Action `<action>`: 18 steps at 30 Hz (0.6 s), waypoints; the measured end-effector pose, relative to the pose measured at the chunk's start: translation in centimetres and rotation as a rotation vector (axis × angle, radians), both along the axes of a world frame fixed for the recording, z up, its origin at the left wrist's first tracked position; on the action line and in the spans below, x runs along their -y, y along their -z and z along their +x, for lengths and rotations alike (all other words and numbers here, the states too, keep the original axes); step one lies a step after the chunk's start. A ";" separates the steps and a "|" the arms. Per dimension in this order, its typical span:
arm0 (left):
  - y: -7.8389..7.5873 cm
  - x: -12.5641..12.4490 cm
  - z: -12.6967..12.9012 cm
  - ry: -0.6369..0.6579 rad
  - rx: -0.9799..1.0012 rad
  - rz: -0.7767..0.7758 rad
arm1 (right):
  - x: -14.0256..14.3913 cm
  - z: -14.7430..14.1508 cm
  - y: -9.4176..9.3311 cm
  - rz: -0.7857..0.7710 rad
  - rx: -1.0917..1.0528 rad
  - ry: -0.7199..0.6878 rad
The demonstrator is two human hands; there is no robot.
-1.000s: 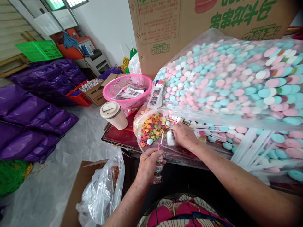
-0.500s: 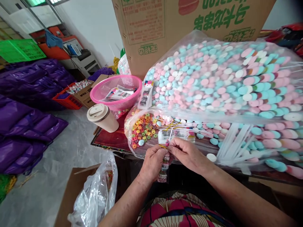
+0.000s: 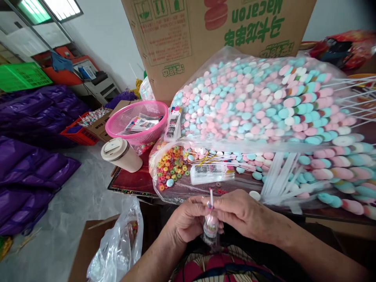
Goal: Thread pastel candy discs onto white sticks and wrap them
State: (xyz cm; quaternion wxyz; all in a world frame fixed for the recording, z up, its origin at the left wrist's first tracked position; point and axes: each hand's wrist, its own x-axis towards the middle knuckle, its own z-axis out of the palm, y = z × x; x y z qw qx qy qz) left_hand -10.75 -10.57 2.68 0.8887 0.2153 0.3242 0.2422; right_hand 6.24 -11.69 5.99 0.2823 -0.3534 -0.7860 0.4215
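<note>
A candy skewer (image 3: 210, 227) in a clear printed wrapper hangs upside down in front of my lap, its white stick (image 3: 211, 196) pointing up. My left hand (image 3: 188, 219) is closed round the gathered neck of the wrapper from the left. From the right, my right hand (image 3: 245, 213) pinches at that same neck, thumb and fingers near the base of the stick. The gold tie there is hidden by my fingers. Just beyond my hands lies a stack of flat printed wrappers (image 3: 202, 176) on the table, with several gold twist ties (image 3: 208, 158) behind it.
Clear plastic holds ring candies (image 3: 172, 164) and many pastel candy pieces (image 3: 223, 105). White sticks (image 3: 279, 176) lie at right. A lidded cup (image 3: 123, 154) and a pink basket (image 3: 161, 127) stand left. Behind is a large carton (image 3: 202, 43); below left, an open box (image 3: 82, 243) with a plastic bag.
Both hands have come closer to my body with the skewer. The gold tie that stuck out by my left thumb is now out of sight between my fingers. My view has shifted slightly.
</note>
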 end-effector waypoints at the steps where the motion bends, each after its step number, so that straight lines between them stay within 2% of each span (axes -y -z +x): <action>1: -0.1 0.0 0.0 0.014 0.029 -0.011 | 0.1 0.1 -0.1 0.003 -0.020 -0.040; 3: -0.4 0.1 0.3 -0.050 0.042 -0.009 | 0.3 -0.1 0.2 -0.013 -0.050 0.028; 5: -1.0 0.1 0.6 -0.161 0.019 -0.016 | 0.4 -0.6 1.1 0.015 -0.028 0.218; 7: -1.7 0.2 1.0 -0.264 -0.033 -0.017 | 0.7 -1.1 2.0 0.111 0.043 0.363; 10: -2.9 0.2 1.5 -0.381 -0.160 0.060 | 0.9 -1.5 1.9 0.382 0.197 0.426; 12: -3.7 0.0 1.8 -0.437 -0.211 0.196 | 0.7 -1.6 1.0 0.532 0.301 0.421; 13: -4.1 -0.2 1.8 -0.453 -0.223 0.283 | 0.5 -1.5 0.4 0.553 0.338 0.408; 16: -4.7 -0.8 1.8 -0.477 -0.270 0.483 | -0.4 -1.5 -1.0 0.435 0.342 0.396; 18: -4.8 -1.3 1.6 -0.500 -0.315 0.523 | -1.0 -1.7 -1.2 0.342 0.313 0.420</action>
